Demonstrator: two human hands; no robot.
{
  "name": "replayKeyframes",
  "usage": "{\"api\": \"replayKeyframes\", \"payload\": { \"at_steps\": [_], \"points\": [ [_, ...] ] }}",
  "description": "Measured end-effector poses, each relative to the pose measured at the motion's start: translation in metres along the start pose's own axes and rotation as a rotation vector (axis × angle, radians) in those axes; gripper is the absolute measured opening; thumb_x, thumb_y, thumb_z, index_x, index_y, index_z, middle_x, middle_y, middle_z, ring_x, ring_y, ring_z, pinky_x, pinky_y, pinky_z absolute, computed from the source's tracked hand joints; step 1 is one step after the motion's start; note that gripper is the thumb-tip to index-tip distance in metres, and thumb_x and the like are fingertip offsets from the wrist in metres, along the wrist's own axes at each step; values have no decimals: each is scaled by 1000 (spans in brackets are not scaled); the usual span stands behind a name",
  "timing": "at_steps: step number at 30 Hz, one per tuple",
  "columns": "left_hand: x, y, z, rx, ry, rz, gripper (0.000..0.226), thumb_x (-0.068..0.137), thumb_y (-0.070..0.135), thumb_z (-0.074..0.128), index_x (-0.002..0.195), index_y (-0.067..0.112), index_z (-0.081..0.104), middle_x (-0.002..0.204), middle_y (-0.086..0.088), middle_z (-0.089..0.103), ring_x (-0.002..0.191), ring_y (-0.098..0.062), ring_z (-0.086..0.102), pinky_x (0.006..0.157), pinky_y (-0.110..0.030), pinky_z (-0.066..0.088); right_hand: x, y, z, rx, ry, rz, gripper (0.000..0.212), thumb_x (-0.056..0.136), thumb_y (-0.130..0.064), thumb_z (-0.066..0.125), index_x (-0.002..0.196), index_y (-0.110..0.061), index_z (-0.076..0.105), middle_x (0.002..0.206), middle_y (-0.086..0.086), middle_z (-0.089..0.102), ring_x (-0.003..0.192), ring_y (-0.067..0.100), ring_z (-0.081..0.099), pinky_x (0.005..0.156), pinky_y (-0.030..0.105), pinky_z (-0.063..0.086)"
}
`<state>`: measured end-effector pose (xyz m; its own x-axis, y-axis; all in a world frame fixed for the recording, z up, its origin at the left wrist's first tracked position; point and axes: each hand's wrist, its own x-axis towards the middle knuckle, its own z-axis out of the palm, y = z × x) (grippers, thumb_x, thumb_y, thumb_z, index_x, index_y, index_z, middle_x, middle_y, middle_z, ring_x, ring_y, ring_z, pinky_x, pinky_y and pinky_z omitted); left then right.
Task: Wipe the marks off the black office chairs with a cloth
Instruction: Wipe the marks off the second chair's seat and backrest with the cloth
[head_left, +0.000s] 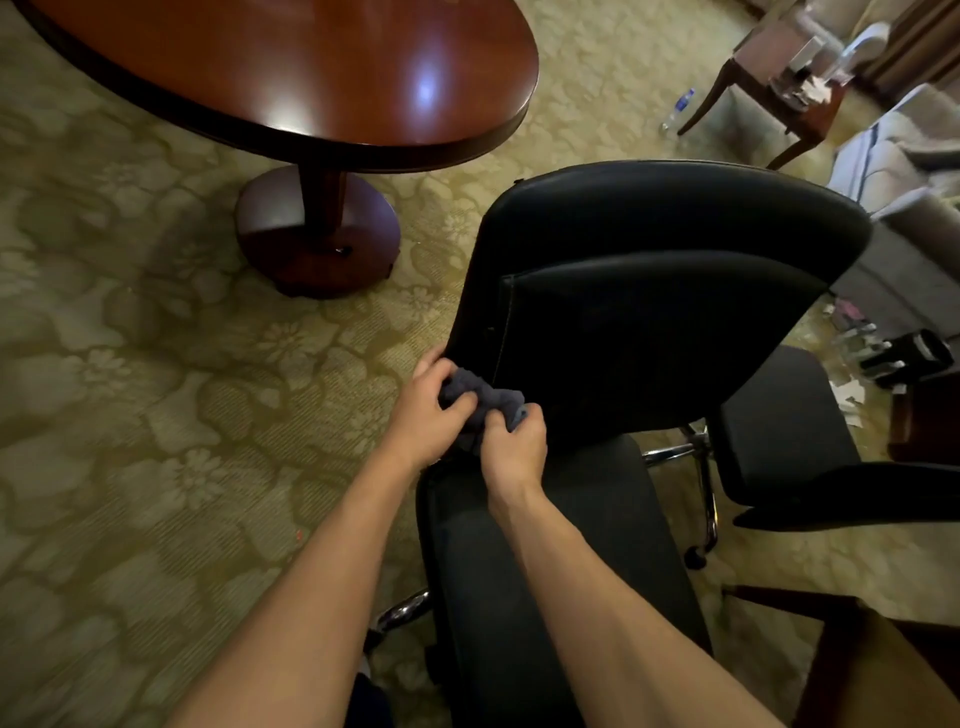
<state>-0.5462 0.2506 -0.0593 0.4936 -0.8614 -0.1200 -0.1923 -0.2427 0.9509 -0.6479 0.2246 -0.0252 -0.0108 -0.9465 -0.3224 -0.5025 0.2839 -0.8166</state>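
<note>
Both hands, left hand (422, 415) and right hand (514, 449), grip the bunched dark grey cloth (485, 402) at the lower left edge of the black leather office chair backrest (649, 291); looks like re-bunching mid-wipe, next move probably needs one hand pressing cloth onto the leather.

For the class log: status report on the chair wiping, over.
Both hands, left and right, gripping crumpled dark blue cloth. Cloth against black leather office chair back. Nothing obstructing.
</note>
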Motion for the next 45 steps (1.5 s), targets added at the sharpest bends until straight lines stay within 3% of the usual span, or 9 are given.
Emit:
{"api": "replayKeyframes", "payload": {
  "at_steps": [4,9,18,24,29,33,37,42,45],
  "points": [
    [-29,-6,-2,23,40,-17,12,91,15,67,99,6,64,161,3,23,131,-2,33,98,-21,30,-16,12,-11,3,-80,14,7,95,-11,55,102,-11,56,99,8,65,89,20,63,81,37,52],
    [-67,-14,-6,43,119,-70,21,89,14,69,108,5,66,159,-1,29,142,-20,35,110,-32,34,-40,22,-20,31,-175,46,7,94,-11,57,91,-17,54,92,5,65,86,19,65,84,43,57],
    [-140,7,-22,107,152,-156,10,89,9,69,90,15,60,156,-4,37,143,-20,35,101,-16,25,-91,37,-44,101,-263,83,7,96,-12,58,103,-11,58,98,8,65,87,20,65,76,34,54],
    [-180,-9,-28,158,144,-127,13,83,12,72,86,17,61,125,4,54,120,-21,54,96,-35,47,-133,62,-60,165,-330,160,5,94,-15,62,94,-20,60,100,9,69,92,24,68,86,44,57],
    [-187,-21,-71,128,-87,-98,29,80,8,73,83,34,61,94,12,61,96,-11,61,87,-35,51,-161,71,-37,139,-197,264,5,92,-16,64,87,-18,63,93,6,70,87,22,68,83,42,57],
    [-189,-36,-106,22,-252,-112,12,73,27,69,83,24,64,84,4,71,89,-17,69,82,-46,56,-202,77,0,176,-16,332,7,93,-17,64,88,-12,64,89,7,69,80,18,65,72,34,51],
    [-193,-47,-139,-41,-206,-112,14,83,14,67,79,25,59,76,7,66,79,-13,65,76,-44,54,-241,59,51,249,93,413,9,92,-21,66,86,-16,62,88,5,69,84,22,66,79,39,54],
    [-171,-40,-191,-122,-105,-105,12,81,36,61,88,25,61,79,4,68,77,-17,67,69,-41,54,-251,10,94,198,145,232,12,92,-26,65,85,-16,62,84,3,68,82,21,67,75,37,52],
    [-156,-28,-214,-120,-59,-24,3,92,23,65,93,25,63,81,5,70,77,-10,67,67,-31,51,-251,-22,98,149,164,104,16,93,-35,62,87,-20,64,89,0,68,83,15,65,74,32,52]
  ]
}}
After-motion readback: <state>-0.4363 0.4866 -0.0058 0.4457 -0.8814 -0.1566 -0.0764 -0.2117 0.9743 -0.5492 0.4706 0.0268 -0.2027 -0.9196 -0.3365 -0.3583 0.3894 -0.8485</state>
